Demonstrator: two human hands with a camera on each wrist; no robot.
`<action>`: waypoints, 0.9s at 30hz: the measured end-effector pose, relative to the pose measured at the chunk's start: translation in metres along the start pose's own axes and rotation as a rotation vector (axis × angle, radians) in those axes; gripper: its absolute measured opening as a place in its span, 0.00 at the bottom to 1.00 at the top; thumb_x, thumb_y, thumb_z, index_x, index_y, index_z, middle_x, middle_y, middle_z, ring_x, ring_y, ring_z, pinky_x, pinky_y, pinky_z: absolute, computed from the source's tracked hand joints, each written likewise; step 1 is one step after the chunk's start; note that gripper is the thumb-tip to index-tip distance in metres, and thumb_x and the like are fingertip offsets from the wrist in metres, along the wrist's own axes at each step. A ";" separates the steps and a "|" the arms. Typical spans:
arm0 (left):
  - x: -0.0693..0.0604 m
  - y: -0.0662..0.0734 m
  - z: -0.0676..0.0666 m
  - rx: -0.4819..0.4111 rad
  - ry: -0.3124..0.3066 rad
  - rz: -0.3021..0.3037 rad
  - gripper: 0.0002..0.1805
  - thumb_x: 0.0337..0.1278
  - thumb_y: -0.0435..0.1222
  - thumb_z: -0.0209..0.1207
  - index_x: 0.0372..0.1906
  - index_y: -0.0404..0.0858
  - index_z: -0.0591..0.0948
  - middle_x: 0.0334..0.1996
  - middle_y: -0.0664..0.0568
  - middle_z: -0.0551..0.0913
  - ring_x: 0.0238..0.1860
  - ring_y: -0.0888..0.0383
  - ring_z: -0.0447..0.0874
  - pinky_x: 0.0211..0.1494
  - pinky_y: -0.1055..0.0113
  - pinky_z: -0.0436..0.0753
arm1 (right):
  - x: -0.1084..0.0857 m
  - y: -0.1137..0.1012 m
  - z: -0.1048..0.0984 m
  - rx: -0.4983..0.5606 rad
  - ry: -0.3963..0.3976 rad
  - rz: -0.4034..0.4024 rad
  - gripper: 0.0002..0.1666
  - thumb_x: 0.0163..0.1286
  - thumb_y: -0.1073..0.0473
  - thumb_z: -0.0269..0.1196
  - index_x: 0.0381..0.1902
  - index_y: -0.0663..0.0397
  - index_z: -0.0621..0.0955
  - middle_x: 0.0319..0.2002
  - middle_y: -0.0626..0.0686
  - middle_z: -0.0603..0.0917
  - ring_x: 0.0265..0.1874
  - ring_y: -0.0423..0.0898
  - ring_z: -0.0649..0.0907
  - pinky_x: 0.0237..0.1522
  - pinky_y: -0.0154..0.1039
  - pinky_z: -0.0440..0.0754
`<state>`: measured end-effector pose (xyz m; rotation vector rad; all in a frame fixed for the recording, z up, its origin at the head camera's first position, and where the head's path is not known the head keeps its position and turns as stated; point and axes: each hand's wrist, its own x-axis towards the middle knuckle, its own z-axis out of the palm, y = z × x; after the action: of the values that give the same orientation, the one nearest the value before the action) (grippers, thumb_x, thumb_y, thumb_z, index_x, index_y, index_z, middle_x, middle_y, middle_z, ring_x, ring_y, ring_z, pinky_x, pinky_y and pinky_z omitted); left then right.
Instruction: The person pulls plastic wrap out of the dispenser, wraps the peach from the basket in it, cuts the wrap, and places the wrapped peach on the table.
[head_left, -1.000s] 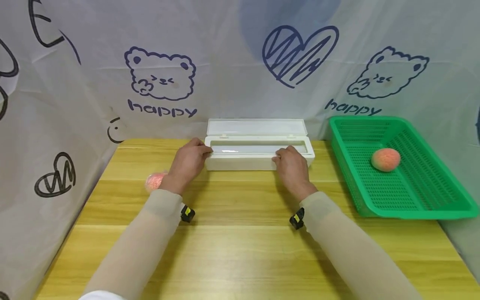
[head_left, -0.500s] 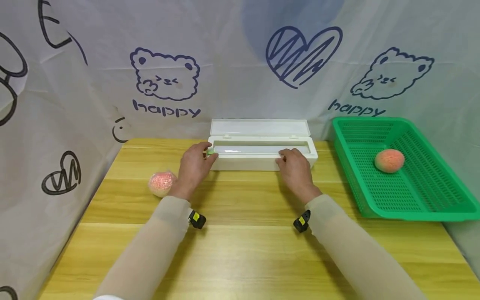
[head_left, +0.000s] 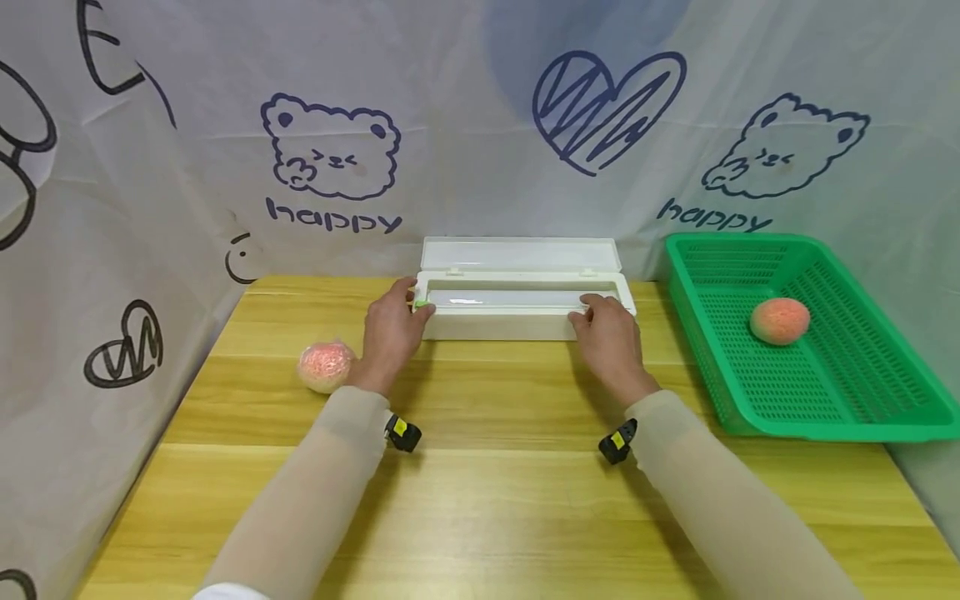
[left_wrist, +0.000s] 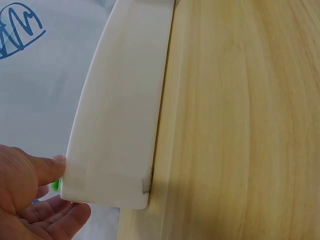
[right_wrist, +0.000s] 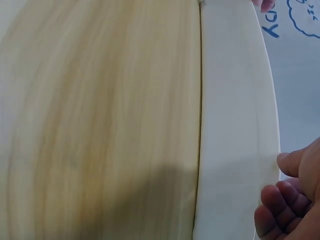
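Box [head_left: 495,327], lid [head_left: 520,254] raised.
Left hand [head_left: 392,333], loosely open, touches its left end; right hand [head_left: 611,346], fingers [right_wrist: 280,207] bent, touches its rim [head_left: 502,312], hold unclear.

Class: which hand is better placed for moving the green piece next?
Probably the left hand: it's beside the green piece; the right hand is near the opposite end of the white box.

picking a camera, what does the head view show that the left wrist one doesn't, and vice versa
Only the head view: the green basket, the pink ball inside it, another pink ball on the table, the open lid of the white box.
Only the left wrist view: a dark mark near the box's lower corner.
Both: the box, the left hand at its end, a small green piece by that hand, the table.
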<state>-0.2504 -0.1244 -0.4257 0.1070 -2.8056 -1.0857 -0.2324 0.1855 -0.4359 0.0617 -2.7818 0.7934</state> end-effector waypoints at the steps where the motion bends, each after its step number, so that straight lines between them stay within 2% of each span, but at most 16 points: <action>1: 0.000 0.000 0.000 -0.002 0.000 -0.001 0.30 0.75 0.40 0.63 0.76 0.38 0.71 0.63 0.38 0.83 0.58 0.42 0.84 0.62 0.47 0.84 | 0.000 0.002 -0.001 -0.005 0.008 0.014 0.23 0.79 0.55 0.64 0.62 0.67 0.82 0.40 0.62 0.84 0.40 0.59 0.83 0.47 0.57 0.81; 5: 0.000 0.001 -0.001 -0.007 -0.001 -0.004 0.31 0.75 0.40 0.63 0.76 0.38 0.70 0.63 0.37 0.83 0.58 0.42 0.84 0.62 0.47 0.84 | 0.002 0.008 -0.003 -0.029 0.018 0.047 0.23 0.78 0.54 0.65 0.60 0.68 0.83 0.39 0.62 0.84 0.41 0.60 0.83 0.49 0.59 0.81; 14: 0.001 0.000 -0.001 0.010 -0.006 0.007 0.31 0.75 0.40 0.63 0.76 0.37 0.71 0.64 0.38 0.83 0.60 0.41 0.84 0.64 0.47 0.83 | 0.002 0.013 -0.005 -0.037 -0.004 0.022 0.22 0.78 0.55 0.64 0.59 0.68 0.84 0.39 0.62 0.84 0.41 0.59 0.83 0.49 0.58 0.81; 20: 0.001 0.002 -0.009 0.084 -0.065 0.023 0.32 0.75 0.41 0.62 0.77 0.36 0.69 0.66 0.37 0.81 0.62 0.40 0.83 0.65 0.46 0.82 | 0.005 0.014 -0.014 -0.047 -0.058 0.002 0.22 0.80 0.55 0.62 0.60 0.68 0.83 0.41 0.64 0.85 0.42 0.61 0.83 0.48 0.58 0.81; 23: 0.003 0.005 -0.018 0.097 -0.104 0.049 0.31 0.74 0.39 0.62 0.76 0.35 0.70 0.66 0.37 0.81 0.64 0.38 0.81 0.67 0.44 0.80 | 0.010 0.015 -0.020 -0.041 -0.062 0.007 0.21 0.80 0.56 0.61 0.60 0.69 0.83 0.42 0.65 0.85 0.42 0.62 0.83 0.49 0.58 0.81; 27: 0.010 0.009 -0.026 0.130 -0.132 0.130 0.24 0.74 0.34 0.57 0.71 0.35 0.77 0.66 0.37 0.81 0.66 0.38 0.79 0.70 0.44 0.77 | 0.018 0.017 -0.030 -0.041 -0.043 0.011 0.20 0.80 0.58 0.60 0.60 0.69 0.83 0.43 0.66 0.86 0.41 0.62 0.82 0.48 0.58 0.81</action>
<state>-0.2566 -0.1367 -0.3995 -0.1371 -2.9503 -0.9136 -0.2452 0.2167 -0.4155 0.0562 -2.8399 0.7464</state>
